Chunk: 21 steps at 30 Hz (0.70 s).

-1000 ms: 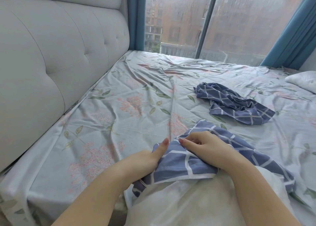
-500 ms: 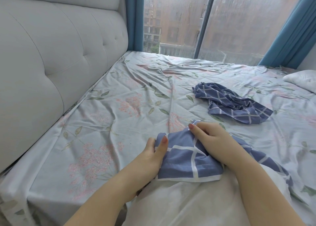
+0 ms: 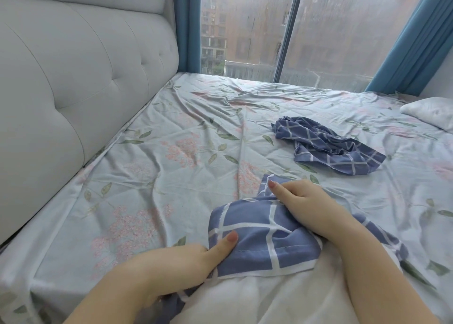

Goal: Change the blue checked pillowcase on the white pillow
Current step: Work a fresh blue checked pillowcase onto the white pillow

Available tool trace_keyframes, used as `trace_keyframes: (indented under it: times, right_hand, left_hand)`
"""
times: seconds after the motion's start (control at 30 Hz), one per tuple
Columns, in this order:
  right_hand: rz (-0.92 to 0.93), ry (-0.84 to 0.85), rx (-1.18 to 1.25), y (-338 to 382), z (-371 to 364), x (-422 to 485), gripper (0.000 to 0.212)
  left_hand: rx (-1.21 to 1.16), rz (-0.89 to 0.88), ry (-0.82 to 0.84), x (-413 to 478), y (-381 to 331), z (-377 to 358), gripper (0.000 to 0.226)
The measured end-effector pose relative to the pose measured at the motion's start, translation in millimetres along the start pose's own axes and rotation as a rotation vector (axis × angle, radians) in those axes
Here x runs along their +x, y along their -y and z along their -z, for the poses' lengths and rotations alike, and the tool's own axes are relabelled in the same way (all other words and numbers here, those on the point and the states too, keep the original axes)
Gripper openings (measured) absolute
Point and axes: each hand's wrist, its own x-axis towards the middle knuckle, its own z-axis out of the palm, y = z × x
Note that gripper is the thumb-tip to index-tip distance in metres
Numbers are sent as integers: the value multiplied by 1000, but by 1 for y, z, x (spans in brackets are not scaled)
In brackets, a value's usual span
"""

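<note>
Your left hand [image 3: 176, 262] pinches the blue checked pillowcase [image 3: 257, 240] at its left edge, thumb on top. Your right hand [image 3: 306, 201] curls its fingers into the bunched cloth. The case covers only the far end of the white pillow [image 3: 245, 299], with its hem toward you. The bed [image 3: 171, 176] runs open leftward to the headboard [image 3: 73, 83]; a crumpled second case [image 3: 326, 149] lies ahead-right.

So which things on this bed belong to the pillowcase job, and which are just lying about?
In the job:
pillowcase, bunched on the near pillow's far end
near pillow

Lying about:
crumpled checked cloth, perhaps the other case
far pillow
sheet
headboard
curtain
</note>
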Motion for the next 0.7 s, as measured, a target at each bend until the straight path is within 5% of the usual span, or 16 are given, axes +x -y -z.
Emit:
trace_keyframes:
  times: [0.1, 0.23, 0.33, 0.47, 0.6, 0.7]
  right_hand:
    - [35, -4, 16, 4, -3, 2, 53]
    - [94, -51, 99, 9, -6, 3, 53]
    - [143, -30, 54, 12, -13, 4, 52]
    - [141, -64, 38, 10, -16, 4, 53]
    - [135, -77, 7, 8, -16, 0, 53]
    - [155, -169, 45, 8, -11, 0, 52]
  left_hand:
    - [-310, 8, -183, 12, -9, -6, 101]
    - [-596, -218, -285, 43, -19, 7, 121]
    - [-580, -183, -249, 26, -21, 10, 100]
    - [-537, -138, 43, 15, -24, -5, 74]
    - [-443, -41, -47, 15, -25, -17, 67]
    - [-626, -97, -150, 11, -31, -20, 60]
